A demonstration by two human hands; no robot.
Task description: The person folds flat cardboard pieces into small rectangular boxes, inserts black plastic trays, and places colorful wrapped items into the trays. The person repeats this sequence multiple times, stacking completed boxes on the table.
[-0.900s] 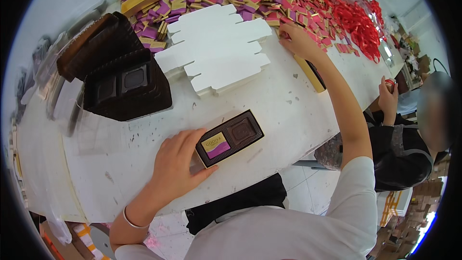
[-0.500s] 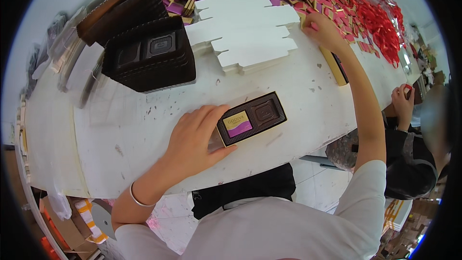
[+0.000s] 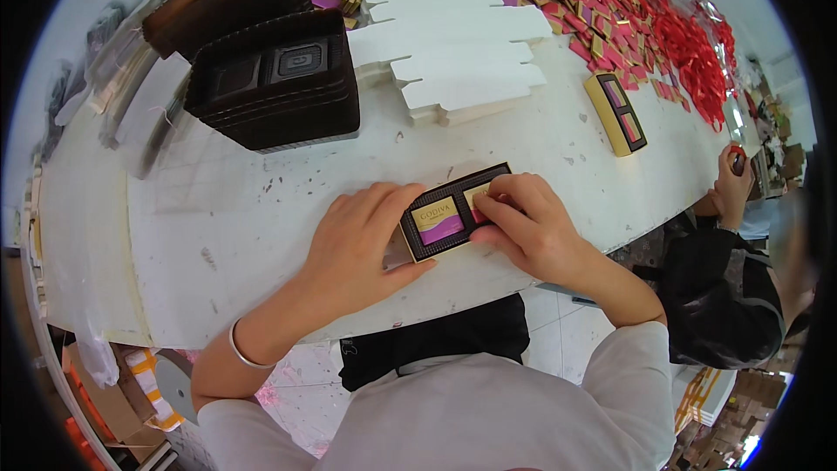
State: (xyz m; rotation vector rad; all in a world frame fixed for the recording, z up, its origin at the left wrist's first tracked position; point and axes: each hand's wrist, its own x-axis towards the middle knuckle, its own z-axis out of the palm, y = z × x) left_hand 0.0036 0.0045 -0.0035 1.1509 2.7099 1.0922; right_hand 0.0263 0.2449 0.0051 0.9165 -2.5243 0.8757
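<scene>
A small gold-edged box with a dark brown two-compartment tray (image 3: 449, 189) lies on the white table, slightly tilted to my view. My left hand (image 3: 353, 240) is closed around its left end, fingers along the far side and thumb on the near side. A gold-and-purple wrapped chocolate square (image 3: 438, 221) fills the left compartment. Over the right compartment, my right hand (image 3: 536, 227) pinches a gold-and-pink wrapped chocolate square (image 3: 473, 201), partly hidden by the fingers. Whether that square touches the tray bottom I cannot tell.
A filled gold box (image 3: 617, 115) stands at the right. Stacked dark brown trays (image 3: 279, 109) are at the back left, beside flat white cartons (image 3: 462, 44). Behind lie heaped wrapped squares (image 3: 558, 0) and red ribbons (image 3: 697, 52). A co-worker's hand (image 3: 732, 183) is at far right.
My right hand has come from the heap at the back right to the box, bringing a gold-and-pink chocolate square to the right compartment. My left hand keeps its hold on the box.
</scene>
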